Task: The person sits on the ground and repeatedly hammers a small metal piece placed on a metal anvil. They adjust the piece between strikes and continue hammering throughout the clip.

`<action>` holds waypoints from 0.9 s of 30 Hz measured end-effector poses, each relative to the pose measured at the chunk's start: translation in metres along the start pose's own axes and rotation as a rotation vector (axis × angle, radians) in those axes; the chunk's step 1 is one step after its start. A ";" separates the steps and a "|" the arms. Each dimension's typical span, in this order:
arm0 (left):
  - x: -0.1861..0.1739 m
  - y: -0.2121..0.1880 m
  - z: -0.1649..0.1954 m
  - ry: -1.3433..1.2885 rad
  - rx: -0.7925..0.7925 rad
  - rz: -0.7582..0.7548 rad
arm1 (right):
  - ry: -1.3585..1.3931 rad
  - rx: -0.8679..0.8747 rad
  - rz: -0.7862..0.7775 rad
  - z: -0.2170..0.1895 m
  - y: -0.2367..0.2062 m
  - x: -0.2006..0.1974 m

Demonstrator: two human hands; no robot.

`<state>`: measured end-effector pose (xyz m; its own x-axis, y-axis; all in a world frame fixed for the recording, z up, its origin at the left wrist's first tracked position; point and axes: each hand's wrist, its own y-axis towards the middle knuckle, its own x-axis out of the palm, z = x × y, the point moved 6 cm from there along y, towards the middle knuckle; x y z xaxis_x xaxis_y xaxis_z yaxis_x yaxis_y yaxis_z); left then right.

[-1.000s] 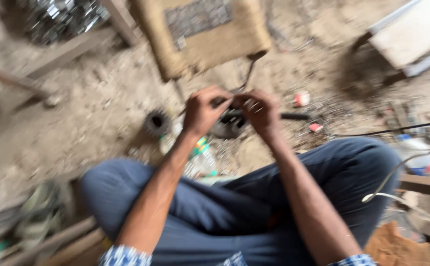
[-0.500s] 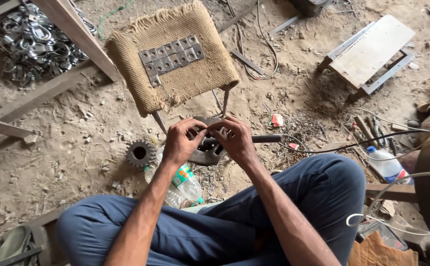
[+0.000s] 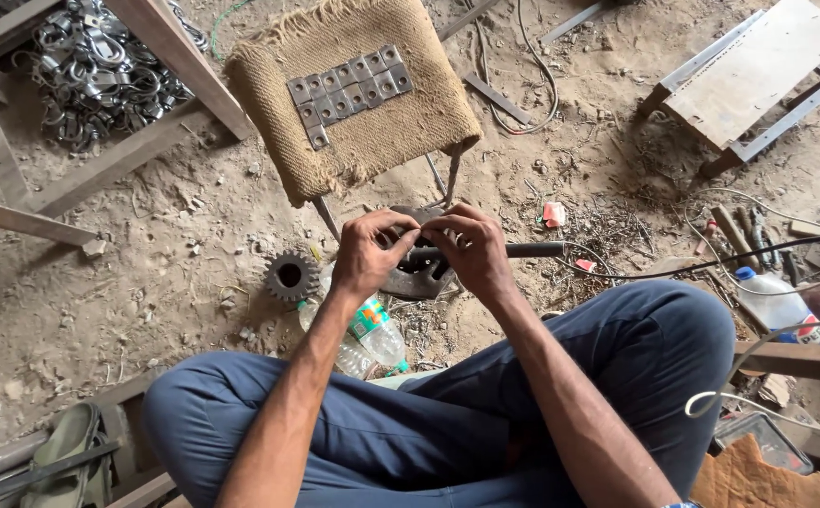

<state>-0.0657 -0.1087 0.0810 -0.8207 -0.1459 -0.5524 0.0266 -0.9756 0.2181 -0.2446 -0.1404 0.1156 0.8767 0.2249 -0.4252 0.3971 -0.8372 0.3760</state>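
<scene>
My left hand point(image 3: 370, 252) and my right hand point(image 3: 471, 250) meet in front of me, fingertips pinched together on a small metal piece that the fingers mostly hide. Just below the hands lies a dark round metal part point(image 3: 417, 275) with a long rod handle point(image 3: 528, 249) running right. Beyond the hands stands a burlap-covered stool point(image 3: 401, 132) with two rows of small flat metal plates point(image 3: 346, 87) laid on its top. I sit cross-legged in blue trousers point(image 3: 410, 423) on sandy ground.
A gear wheel point(image 3: 290, 276) and a plastic bottle point(image 3: 369, 336) lie at the left knee. A heap of metal clamps point(image 3: 100, 80) sits far left under wooden beams. A low metal stool point(image 3: 747, 80), another bottle point(image 3: 773, 303), tools point(image 3: 739, 230) and cables lie at right.
The view has tilted so the stool and hands sit lower and clearer in frame. Both hands stay pinched together over the dark metal part.
</scene>
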 end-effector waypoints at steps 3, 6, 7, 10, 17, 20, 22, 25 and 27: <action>-0.001 0.001 -0.001 -0.077 -0.014 -0.012 | -0.019 -0.008 0.007 -0.001 0.001 0.000; -0.001 -0.001 -0.003 -0.166 -0.088 -0.035 | 0.029 -0.019 -0.012 0.002 0.000 0.002; -0.002 -0.002 -0.002 -0.199 -0.102 -0.036 | 0.036 -0.019 -0.016 0.004 0.000 0.003; -0.002 -0.004 0.000 -0.297 -0.162 -0.041 | 0.051 -0.018 -0.027 0.008 0.000 0.004; -0.001 -0.007 0.007 -0.519 -0.247 -0.053 | 0.093 0.030 -0.031 0.009 -0.003 0.004; -0.003 -0.007 0.011 -0.567 -0.231 -0.043 | 0.108 0.049 -0.046 0.007 -0.002 0.005; -0.005 -0.005 0.016 -0.448 -0.177 -0.027 | 0.075 0.043 -0.048 0.005 0.000 0.002; -0.008 -0.001 0.024 -0.101 -0.044 -0.020 | -0.054 0.029 -0.056 0.001 0.000 0.001; -0.007 -0.001 0.028 0.133 0.039 -0.055 | -0.149 0.040 -0.081 -0.001 -0.003 0.002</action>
<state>-0.0756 -0.1020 0.1070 -0.7372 -0.1153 -0.6658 -0.0408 -0.9759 0.2143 -0.2443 -0.1367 0.1145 0.7914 0.2183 -0.5710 0.4506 -0.8395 0.3037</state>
